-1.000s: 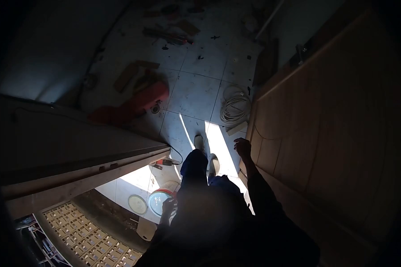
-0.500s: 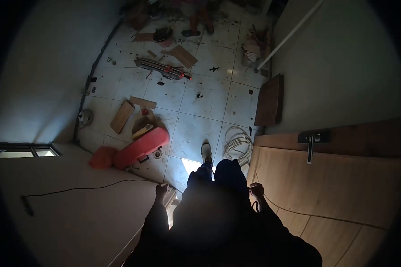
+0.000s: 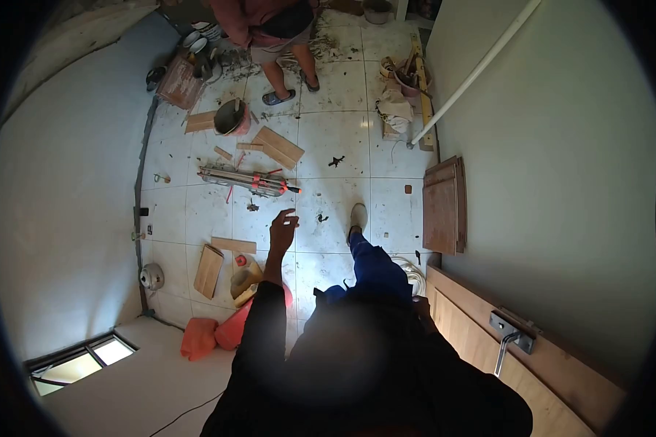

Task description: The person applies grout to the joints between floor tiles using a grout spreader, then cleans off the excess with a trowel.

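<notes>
My left hand (image 3: pixel 283 231) is raised in front of me with its fingers apart and nothing in it. Beyond it on the tiled floor lies a tile cutter (image 3: pixel 248 181) with red parts. My right hand (image 3: pixel 421 306) is low at my right side, close to my blue trousers and the wooden door (image 3: pixel 459 320); its fingers are mostly hidden. A coil of pale hose or cable (image 3: pixel 413 273) lies by my right leg, partly covered.
Another person (image 3: pixel 277 36) stands at the far end. Around the floor are a mortar bucket (image 3: pixel 232 118), cut tiles (image 3: pixel 278 147), a red object (image 3: pixel 233 329), an orange bag (image 3: pixel 199 339) and brown panels (image 3: pixel 442 207). A white pole (image 3: pixel 481 65) leans on the right wall.
The view has moved forward into the room and brightened. My left hand has gone from the wall edge at my side to out in front, fingers spread. The other person shows more fully.
</notes>
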`<state>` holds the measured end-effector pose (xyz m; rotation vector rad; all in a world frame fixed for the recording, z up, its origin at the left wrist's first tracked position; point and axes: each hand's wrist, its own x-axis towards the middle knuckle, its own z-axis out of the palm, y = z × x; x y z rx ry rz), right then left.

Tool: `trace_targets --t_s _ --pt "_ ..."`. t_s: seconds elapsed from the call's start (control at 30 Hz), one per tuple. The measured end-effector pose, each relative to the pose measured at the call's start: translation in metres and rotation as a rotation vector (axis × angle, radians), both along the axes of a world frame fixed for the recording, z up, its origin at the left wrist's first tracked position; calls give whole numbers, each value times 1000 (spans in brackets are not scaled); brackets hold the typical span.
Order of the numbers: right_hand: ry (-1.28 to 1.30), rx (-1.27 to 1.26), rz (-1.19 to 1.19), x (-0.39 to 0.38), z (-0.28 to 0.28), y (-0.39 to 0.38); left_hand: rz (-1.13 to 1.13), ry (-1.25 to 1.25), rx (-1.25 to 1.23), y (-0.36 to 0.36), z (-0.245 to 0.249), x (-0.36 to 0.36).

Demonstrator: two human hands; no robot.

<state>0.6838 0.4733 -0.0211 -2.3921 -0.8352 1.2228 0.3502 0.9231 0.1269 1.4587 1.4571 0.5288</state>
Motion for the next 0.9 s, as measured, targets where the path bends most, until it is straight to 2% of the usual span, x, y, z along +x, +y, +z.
trace_targets --t_s 0.07,0.1,0.13,0.17,0.2,0.27,0.33,0.4,0.53,0.63,0.67,0.7,0.77,0.8,0.87,0.9 --pt "236 -244 -436 25 59 94 39 35 -270 -14 -65 -30" --pt "287 -128 -508 43 52 132 47 48 -475 -27 -92 -47" --pt "329 -14 -575 67 38 164 10 155 -614 -42 -89 -55" --pt "342 55 -556 88 38 202 -32 309 -724 -49 -64 -53" --pt "349 127 -531 115 40 244 -100 330 -787 -55 -61 -64" --pt "410 271 -581 150 73 329 -64 324 -827 -60 -43 -70" --pt "337 256 -562 177 110 411 6 328 -824 -42 -30 -72" --pt "267 245 -538 199 112 470 42 338 -808 -7 -23 -71" --pt "305 198 -592 236 56 557 44 380 -746 118 -29 -22" --pt "315 15 -699 253 17 603 -1 390 -659 265 -60 68" --pt "327 -18 -707 252 15 612 187 246 -758 314 -70 91" --pt "315 -6 -708 266 9 643 120 145 -623 362 -85 109" --pt "275 -5 -666 281 -2 678 -95 159 -314 462 -61 173" --pt "320 -18 -674 293 8 703 -108 111 -298 509 -30 219" --pt "308 59 -696 316 13 752 -117 40 -367 586 2 295" --pt "302 86 -683 329 8 775 -178 26 -329 615 1 321"
